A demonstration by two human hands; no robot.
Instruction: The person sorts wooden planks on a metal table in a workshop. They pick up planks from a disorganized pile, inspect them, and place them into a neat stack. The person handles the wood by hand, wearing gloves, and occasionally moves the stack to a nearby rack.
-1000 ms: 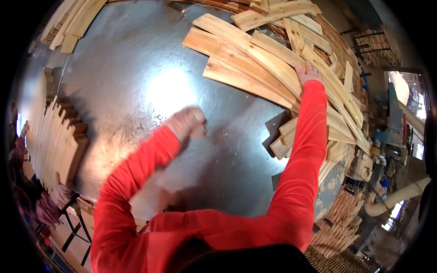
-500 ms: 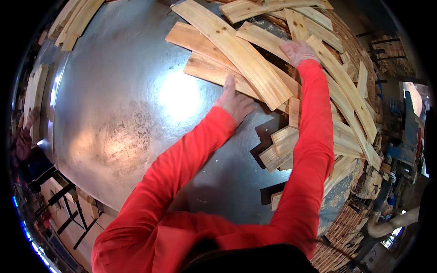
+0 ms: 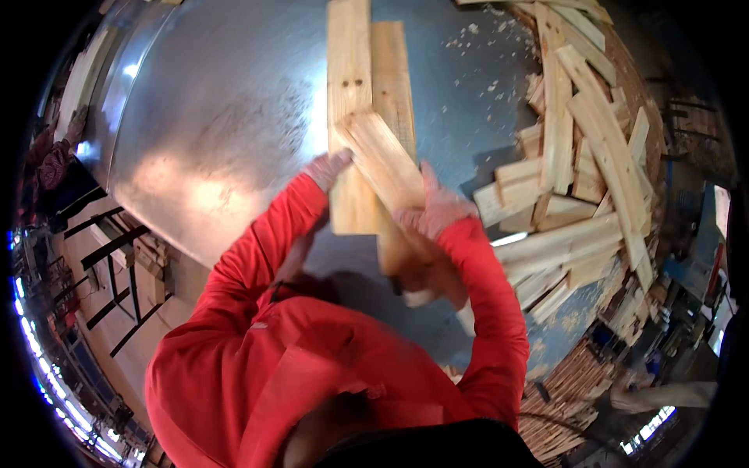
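Note:
Several pale wooden boards lie overlapped in front of me. A long board (image 3: pixel 349 70) with two dark knots points away from me, and a second board (image 3: pixel 394 78) lies beside it on the right. Across both, a board (image 3: pixel 384 160) slants from upper left to lower right. My left hand (image 3: pixel 328 169) grips the left edge of the stack, its thumb on the wood. My right hand (image 3: pixel 438 207) is closed around the right side of the slanted board's near end. Blur and my right hand partly hide the wood below it.
Underneath is a shiny metal table (image 3: pixel 226 101). A loose heap of boards (image 3: pixel 601 156) covers its right side, with wood shavings (image 3: pixel 476 31) scattered near the far end. At the left edge another person's hand (image 3: pixel 76 125) rests by stacked timber (image 3: pixel 82 78). Thin strips (image 3: pixel 569 390) lie lower right.
Boards that lay slanted across the far right of the table now lie nearer, in front of my chest, pointing away. Both hands have come closer to me and hold them.

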